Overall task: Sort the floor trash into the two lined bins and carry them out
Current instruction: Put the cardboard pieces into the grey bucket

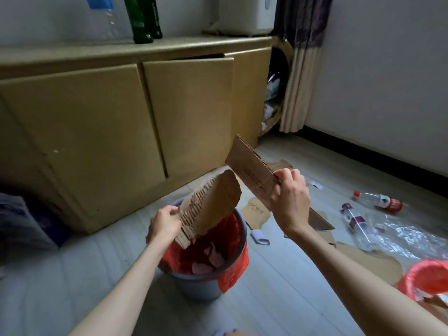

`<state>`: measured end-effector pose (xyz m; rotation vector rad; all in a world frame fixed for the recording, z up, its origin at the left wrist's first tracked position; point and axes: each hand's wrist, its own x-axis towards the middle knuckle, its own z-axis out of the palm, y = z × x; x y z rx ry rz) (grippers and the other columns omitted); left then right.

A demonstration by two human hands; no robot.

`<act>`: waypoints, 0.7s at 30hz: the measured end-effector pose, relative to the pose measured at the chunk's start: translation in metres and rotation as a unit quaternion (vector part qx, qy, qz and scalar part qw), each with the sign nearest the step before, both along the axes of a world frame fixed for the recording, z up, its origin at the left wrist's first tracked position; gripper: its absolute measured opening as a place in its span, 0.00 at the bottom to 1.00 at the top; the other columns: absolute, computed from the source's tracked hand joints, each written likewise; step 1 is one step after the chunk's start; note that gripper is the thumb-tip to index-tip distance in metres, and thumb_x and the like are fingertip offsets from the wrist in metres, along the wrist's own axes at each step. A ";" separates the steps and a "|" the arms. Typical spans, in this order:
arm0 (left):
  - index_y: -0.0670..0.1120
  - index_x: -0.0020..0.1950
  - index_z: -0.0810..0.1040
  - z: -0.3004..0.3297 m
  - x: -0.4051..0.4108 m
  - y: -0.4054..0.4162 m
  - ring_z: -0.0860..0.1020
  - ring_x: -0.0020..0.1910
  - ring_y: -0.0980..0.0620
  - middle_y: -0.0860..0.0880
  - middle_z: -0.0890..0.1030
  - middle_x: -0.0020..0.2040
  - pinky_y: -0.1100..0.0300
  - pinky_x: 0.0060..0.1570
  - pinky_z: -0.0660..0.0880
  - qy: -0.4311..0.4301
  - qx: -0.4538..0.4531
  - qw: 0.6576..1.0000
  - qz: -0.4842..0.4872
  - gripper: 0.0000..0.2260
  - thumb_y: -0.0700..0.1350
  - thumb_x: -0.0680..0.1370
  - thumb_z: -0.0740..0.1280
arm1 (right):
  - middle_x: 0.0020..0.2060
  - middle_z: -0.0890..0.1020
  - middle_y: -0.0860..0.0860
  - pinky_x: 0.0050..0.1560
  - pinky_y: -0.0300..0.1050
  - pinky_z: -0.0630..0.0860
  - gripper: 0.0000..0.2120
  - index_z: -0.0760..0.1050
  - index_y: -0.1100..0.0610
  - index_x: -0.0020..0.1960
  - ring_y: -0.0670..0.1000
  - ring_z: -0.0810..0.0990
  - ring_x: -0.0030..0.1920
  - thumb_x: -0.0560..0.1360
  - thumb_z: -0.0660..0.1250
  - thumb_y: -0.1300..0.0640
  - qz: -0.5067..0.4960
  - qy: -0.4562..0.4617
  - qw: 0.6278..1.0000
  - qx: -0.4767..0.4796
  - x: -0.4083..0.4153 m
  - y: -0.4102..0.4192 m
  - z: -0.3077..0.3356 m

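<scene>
1. Low tan cabinet (101, 122) along the back wall, one door (194, 112) slightly ajar.
2. Green glass bottles (143, 18) and a white appliance (247, 15) on the cabinet top.
3. Pale plank floor (278, 287).
4. White wall (388, 69) at right with dark baseboard (378, 154).
5. Curtain (298, 69) hangs in the corner.
6. Dim lighting.

Bin (206, 284) front of cabinet (97, 132); bottles (378, 202) right.
</scene>
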<state>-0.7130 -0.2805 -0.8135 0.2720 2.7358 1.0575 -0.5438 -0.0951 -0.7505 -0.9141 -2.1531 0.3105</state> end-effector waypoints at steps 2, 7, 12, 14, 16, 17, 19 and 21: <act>0.53 0.55 0.80 -0.011 0.000 -0.001 0.76 0.59 0.42 0.45 0.80 0.59 0.53 0.59 0.73 -0.039 -0.033 0.999 -0.001 0.11 0.47 0.76 0.63 | 0.49 0.76 0.59 0.49 0.52 0.69 0.09 0.76 0.62 0.52 0.61 0.73 0.50 0.73 0.62 0.65 0.011 0.012 1.000 -0.017 -0.004 -0.001 -0.001; 0.45 0.51 0.81 -0.033 -0.002 -0.009 0.76 0.58 0.42 0.40 0.81 0.55 0.54 0.60 0.73 -0.106 -0.055 0.992 -0.030 0.08 0.40 0.75 0.64 | 0.48 0.75 0.56 0.50 0.46 0.66 0.09 0.76 0.61 0.52 0.56 0.73 0.51 0.74 0.61 0.67 0.038 0.085 0.990 -0.107 -0.014 -0.004 0.000; 0.46 0.41 0.76 -0.044 -0.009 -0.022 0.77 0.53 0.41 0.40 0.80 0.53 0.51 0.55 0.75 -0.101 -0.102 0.989 -0.019 0.05 0.43 0.75 0.62 | 0.46 0.74 0.50 0.50 0.44 0.70 0.08 0.75 0.59 0.51 0.50 0.73 0.45 0.75 0.60 0.66 0.062 0.147 0.964 -0.214 -0.029 -0.017 0.001; 0.46 0.47 0.76 -0.043 -0.010 -0.024 0.78 0.49 0.42 0.41 0.80 0.50 0.52 0.49 0.77 -0.070 -0.117 0.991 -0.004 0.06 0.43 0.76 0.61 | 0.46 0.75 0.50 0.49 0.45 0.71 0.08 0.75 0.57 0.51 0.49 0.73 0.44 0.76 0.60 0.65 0.074 0.151 0.958 -0.233 -0.036 -0.020 -0.002; 0.45 0.53 0.76 -0.041 -0.013 -0.024 0.78 0.46 0.43 0.43 0.79 0.48 0.53 0.43 0.77 -0.047 -0.118 0.992 0.017 0.08 0.43 0.78 0.60 | 0.47 0.74 0.50 0.47 0.42 0.70 0.09 0.76 0.58 0.52 0.49 0.73 0.44 0.76 0.60 0.66 0.083 0.157 0.956 -0.232 -0.040 -0.022 -0.005; 0.45 0.55 0.76 -0.040 -0.015 -0.025 0.79 0.45 0.43 0.43 0.79 0.48 0.54 0.42 0.76 -0.040 -0.121 0.992 0.028 0.09 0.44 0.78 0.59 | 0.47 0.74 0.50 0.46 0.40 0.68 0.09 0.76 0.59 0.53 0.49 0.72 0.44 0.76 0.60 0.66 0.084 0.160 0.957 -0.225 -0.042 -0.023 -0.007; 0.44 0.56 0.76 -0.037 -0.018 -0.026 0.79 0.44 0.44 0.44 0.79 0.46 0.55 0.39 0.76 -0.044 -0.129 0.990 0.034 0.10 0.45 0.78 0.60 | 0.47 0.73 0.50 0.43 0.34 0.66 0.09 0.75 0.61 0.53 0.49 0.72 0.45 0.76 0.60 0.67 0.083 0.173 0.959 -0.210 -0.044 -0.024 -0.006; 0.44 0.57 0.75 -0.037 -0.020 -0.028 0.79 0.43 0.45 0.44 0.79 0.45 0.56 0.39 0.77 -0.065 -0.142 0.988 0.017 0.11 0.46 0.77 0.60 | 0.47 0.73 0.50 0.41 0.31 0.66 0.09 0.75 0.61 0.54 0.48 0.72 0.45 0.76 0.60 0.67 0.090 0.194 0.956 -0.201 -0.048 -0.026 -0.003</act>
